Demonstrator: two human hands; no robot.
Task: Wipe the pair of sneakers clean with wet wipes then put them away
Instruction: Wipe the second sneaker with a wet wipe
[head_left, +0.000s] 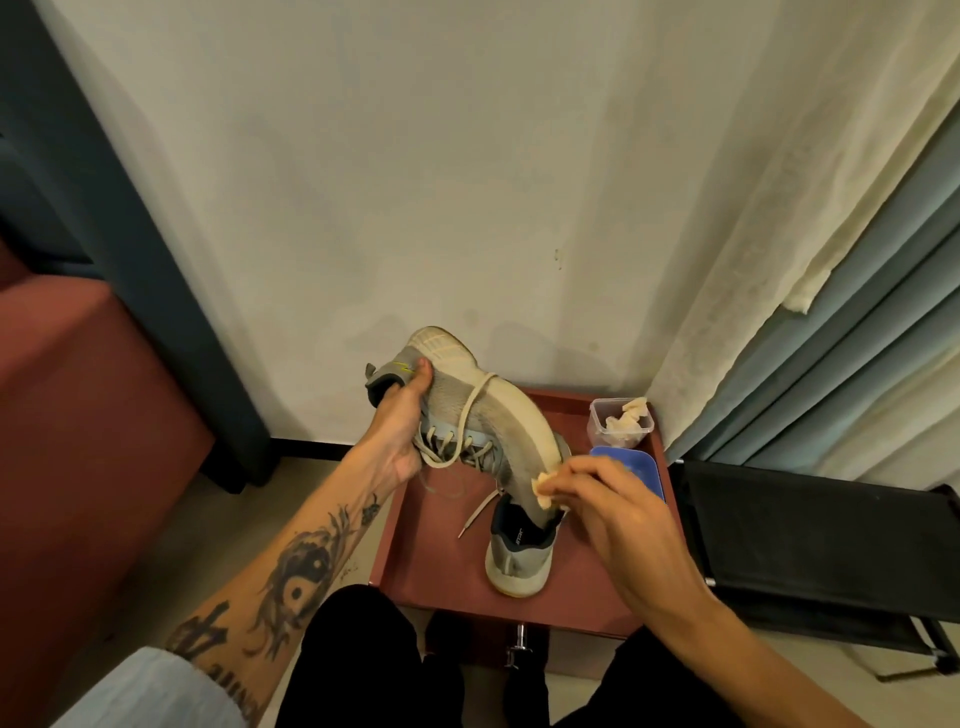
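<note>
Step in hand: wiping, shoe 1 of 2. Left hand (400, 431) grips the raised sneaker (498, 410) at the heel end, thumb on the outside and fingers apparently tucked into the opening. The shoe is held in the air above the red table (441, 571), sole side up, toe pointing down-right. Right hand (623, 519) pinches a wet wipe (543, 491) between thumb and fingertips, pressed to the pale sole edge near the toe.

Second sneaker (519, 561) stands on the table, heel toward the camera, right under the held shoe's toe.

Next, prob.: drag the wipe along the sole edge w/ steady pressure while the left hand turns the shoe to show unwiped bits. The loose lace (475, 514) dangles, so keep it out of the wipe's path. Then swap shoes; putting away not yet started.

Hard to tell:
- How clean either shoe is; dim light, can't judge.
- Front of the second sneaker is hidden behind the held shoe and right hand.
- Clear tub (618, 423) at the table's far right corner holds crumpled pale stuff, maybe wipes, used or fresh unclear.
- Blue container (639, 467) beside it is partly covered by the right hand; contents not visible.
- Where the shoes go afterwards isn't shown.
</note>
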